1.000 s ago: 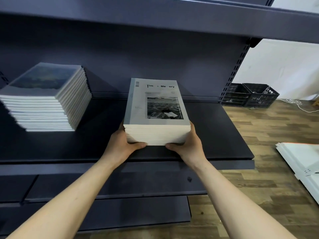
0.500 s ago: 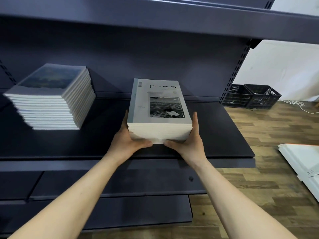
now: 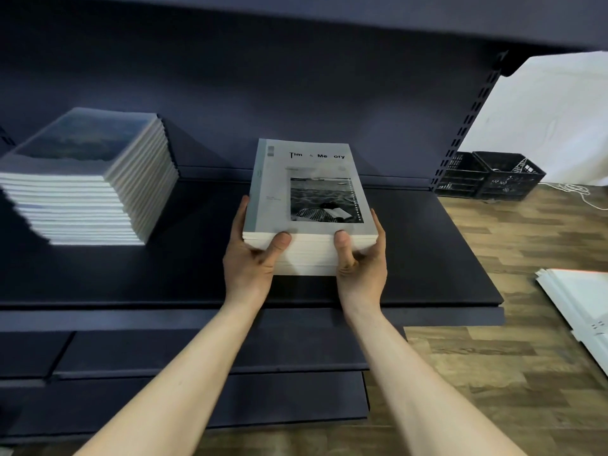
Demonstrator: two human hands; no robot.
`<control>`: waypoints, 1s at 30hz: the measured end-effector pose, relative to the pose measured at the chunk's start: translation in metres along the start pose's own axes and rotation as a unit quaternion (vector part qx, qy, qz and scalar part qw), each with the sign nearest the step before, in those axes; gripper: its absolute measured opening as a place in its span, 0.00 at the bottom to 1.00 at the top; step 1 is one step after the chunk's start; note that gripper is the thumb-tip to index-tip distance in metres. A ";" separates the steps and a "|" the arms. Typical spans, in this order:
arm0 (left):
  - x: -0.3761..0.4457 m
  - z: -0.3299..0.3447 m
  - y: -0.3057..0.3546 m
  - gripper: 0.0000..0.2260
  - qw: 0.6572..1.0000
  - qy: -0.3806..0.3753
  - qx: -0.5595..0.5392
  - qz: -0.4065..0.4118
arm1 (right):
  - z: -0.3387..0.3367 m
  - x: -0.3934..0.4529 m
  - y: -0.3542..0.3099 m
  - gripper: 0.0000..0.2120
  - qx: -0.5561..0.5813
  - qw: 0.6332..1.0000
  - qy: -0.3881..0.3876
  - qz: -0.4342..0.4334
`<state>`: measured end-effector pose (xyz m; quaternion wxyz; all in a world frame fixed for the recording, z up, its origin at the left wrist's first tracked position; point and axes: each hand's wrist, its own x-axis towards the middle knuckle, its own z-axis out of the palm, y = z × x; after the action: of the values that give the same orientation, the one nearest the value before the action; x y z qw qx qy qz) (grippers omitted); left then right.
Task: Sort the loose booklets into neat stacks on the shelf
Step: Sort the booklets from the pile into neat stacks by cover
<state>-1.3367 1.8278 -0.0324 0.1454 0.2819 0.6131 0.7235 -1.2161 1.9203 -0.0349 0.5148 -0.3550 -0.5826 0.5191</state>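
Dark matte metal shelf [image 3: 427,258], flat rectangular deck, perforated upright at right. Wood-plank floor [image 3: 493,357] beyond. Tall blurred booklet stack [image 3: 98,199] at left on shelf, white page edges stepped, bluish glossy cover. Well apart, centre: smaller booklet stack [image 3: 309,205] on shelf, grey matte cover with black-and-white photo, squared cream edges. Black lattice plastic crates [image 3: 490,176] on floor. White flat panels [image 3: 582,307] at right edge. Left hand [image 3: 250,258] grasping stack's near-left corner, thumb on top. Right hand [image 3: 362,258] grasping near-right corner, thumb up front edge.
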 end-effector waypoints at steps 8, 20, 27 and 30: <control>0.005 -0.005 0.010 0.38 1.000 0.004 -0.010 0.020 | 0.010 -0.009 -0.010 0.38 -0.062 0.993 0.068 -0.078; 0.010 -0.001 0.002 0.38 1.000 0.011 0.023 0.009 | 0.014 -0.003 0.007 0.37 -0.159 0.981 0.056 -0.101; 0.008 -0.044 0.020 0.46 0.972 -0.169 0.157 -0.040 | 0.013 -0.009 0.000 0.39 -0.220 0.953 0.122 -0.171; 0.006 -0.075 0.016 0.48 0.931 -0.246 0.263 -0.049 | 0.030 -0.029 -0.012 0.28 -0.322 0.901 0.104 -0.271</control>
<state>-1.3832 1.7670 -0.0219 0.2476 0.4489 0.7397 0.4359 -1.2371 1.8834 -0.0282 0.5510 -0.3821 -0.7345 0.1043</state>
